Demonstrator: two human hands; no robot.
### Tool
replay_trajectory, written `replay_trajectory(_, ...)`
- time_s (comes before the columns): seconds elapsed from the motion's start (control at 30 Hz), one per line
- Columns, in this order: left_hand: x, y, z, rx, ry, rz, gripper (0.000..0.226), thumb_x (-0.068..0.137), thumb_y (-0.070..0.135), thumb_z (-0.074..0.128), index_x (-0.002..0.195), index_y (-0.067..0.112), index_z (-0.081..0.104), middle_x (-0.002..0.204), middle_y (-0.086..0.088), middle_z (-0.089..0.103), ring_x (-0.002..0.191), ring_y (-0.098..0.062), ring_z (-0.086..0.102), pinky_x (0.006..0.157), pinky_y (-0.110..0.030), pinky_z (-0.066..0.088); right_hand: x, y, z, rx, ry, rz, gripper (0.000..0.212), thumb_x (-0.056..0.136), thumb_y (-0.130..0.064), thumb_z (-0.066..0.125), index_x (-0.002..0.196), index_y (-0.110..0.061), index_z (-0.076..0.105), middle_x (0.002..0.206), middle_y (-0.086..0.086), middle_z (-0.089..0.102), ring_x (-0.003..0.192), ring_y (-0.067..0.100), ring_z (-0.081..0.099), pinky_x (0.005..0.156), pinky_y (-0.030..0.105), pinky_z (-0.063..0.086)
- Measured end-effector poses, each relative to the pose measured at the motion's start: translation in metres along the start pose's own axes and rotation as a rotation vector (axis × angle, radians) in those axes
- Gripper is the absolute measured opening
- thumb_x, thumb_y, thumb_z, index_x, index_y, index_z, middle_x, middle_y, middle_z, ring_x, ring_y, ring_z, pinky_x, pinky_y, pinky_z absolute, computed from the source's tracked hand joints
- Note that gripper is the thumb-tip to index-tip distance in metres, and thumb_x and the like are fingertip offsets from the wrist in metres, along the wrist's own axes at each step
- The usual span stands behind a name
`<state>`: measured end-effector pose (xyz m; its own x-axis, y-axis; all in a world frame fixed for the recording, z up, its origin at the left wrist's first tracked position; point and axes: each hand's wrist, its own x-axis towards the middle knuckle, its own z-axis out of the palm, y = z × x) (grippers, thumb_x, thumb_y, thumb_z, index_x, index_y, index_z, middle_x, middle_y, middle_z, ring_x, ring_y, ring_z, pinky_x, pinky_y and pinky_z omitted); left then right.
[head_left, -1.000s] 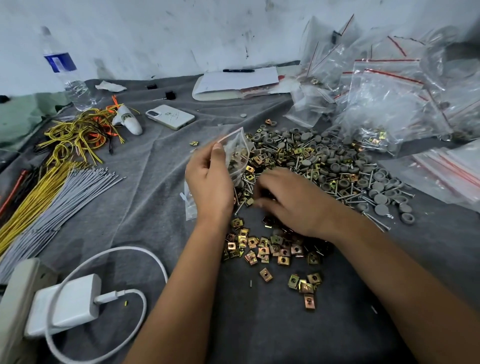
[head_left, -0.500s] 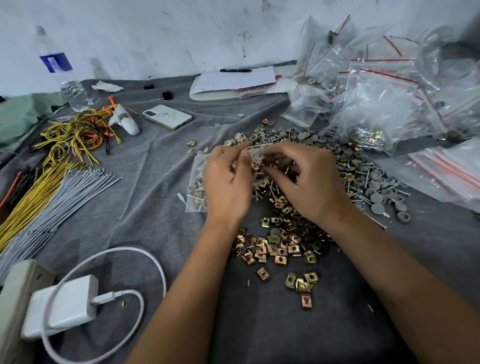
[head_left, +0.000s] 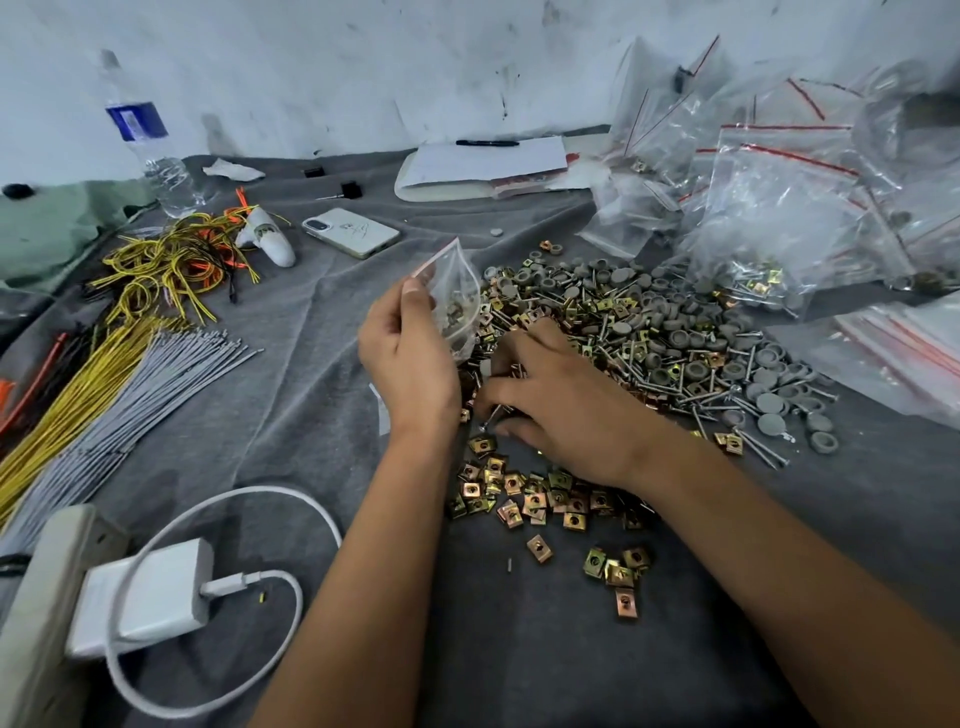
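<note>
Bag (head_left: 457, 291) back up mid-frame, pinched in your L hand (head_left: 410, 364); R hand (head_left: 561, 410) left its mouth, now curled in parts pile (head_left: 649, 338), grip unclear. Next pick starting.

Glossy clear plastic bag (head_left: 457, 301), shiny brass-toned metal clips (head_left: 535, 501), matt grey caps (head_left: 769, 402), soft matt grey cloth (head_left: 291, 395).

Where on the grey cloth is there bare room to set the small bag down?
Bare cloth lies between the grey wires and the left hand, below the phone; another patch lies at the near edge, before the scattered clip nuts. Crowded: the fastener pile under the right hand, and the bags beyond.
</note>
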<state>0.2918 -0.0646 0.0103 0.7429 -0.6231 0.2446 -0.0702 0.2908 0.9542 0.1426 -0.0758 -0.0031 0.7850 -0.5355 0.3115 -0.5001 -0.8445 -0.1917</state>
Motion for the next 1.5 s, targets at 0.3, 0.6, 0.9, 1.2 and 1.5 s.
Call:
replay_trajectory(0.3,-0.005,-0.005,0.0,0.133,-0.163,0.103,0.029,0.104,0.022,0.052,0.09,0.013,0.075,0.089,-0.011,0.068,0.091,-0.031,0.065,0.085,-0.049,0.055,-0.007,0.007,-0.011,0.268,0.452,0.216,0.014,0.099,-0.02,0.062,0.107,-0.008,0.066,0.103,0.003,0.069,0.096,0.012,0.061,0.087,0.027,0.053)
replay_trajectory(0.6,-0.025,-0.009,0.009,0.456,-0.439,0.408,0.032,0.1,0.025,0.05,0.107,0.012,0.079,0.094,-0.007,0.067,0.092,-0.022,0.061,0.082,-0.047,0.049,-0.01,0.017,-0.014,0.205,0.502,0.15,0.03,0.085,0.001,0.077,0.114,-0.007,0.074,0.109,0.006,0.075,0.102,0.015,0.069,0.094,0.032,0.056)
replay_trajectory(0.9,-0.017,-0.004,0.006,0.319,-0.282,0.206,0.036,0.099,0.029,0.049,0.071,0.013,0.065,0.072,-0.002,0.061,0.076,-0.021,0.057,0.072,-0.046,0.046,-0.012,0.02,-0.024,0.317,0.596,0.225,0.026,0.082,-0.02,0.085,0.098,-0.015,0.065,0.091,-0.007,0.068,0.08,0.007,0.062,0.067,0.009,0.043)
replay_trajectory(1.2,-0.002,0.005,-0.003,-0.019,-0.065,-0.081,0.034,0.108,0.016,0.049,0.083,0.019,0.072,0.064,0.018,0.065,0.058,-0.001,0.058,0.057,-0.02,0.045,-0.026,0.039,-0.042,0.384,-0.162,0.116,0.013,0.077,-0.048,0.081,0.09,-0.044,0.078,0.093,-0.018,0.059,0.101,0.008,0.049,0.091,0.036,0.04)
replay_trajectory(1.5,0.009,0.009,-0.009,-0.17,0.188,-0.112,0.032,0.109,0.024,0.05,0.104,0.016,0.08,0.076,0.017,0.062,0.074,-0.001,0.052,0.083,-0.031,0.046,-0.024,0.033,-0.041,0.352,-0.43,0.15,0.018,0.079,-0.052,0.082,0.096,-0.048,0.075,0.1,-0.024,0.048,0.108,-0.002,0.037,0.098,0.035,0.037)
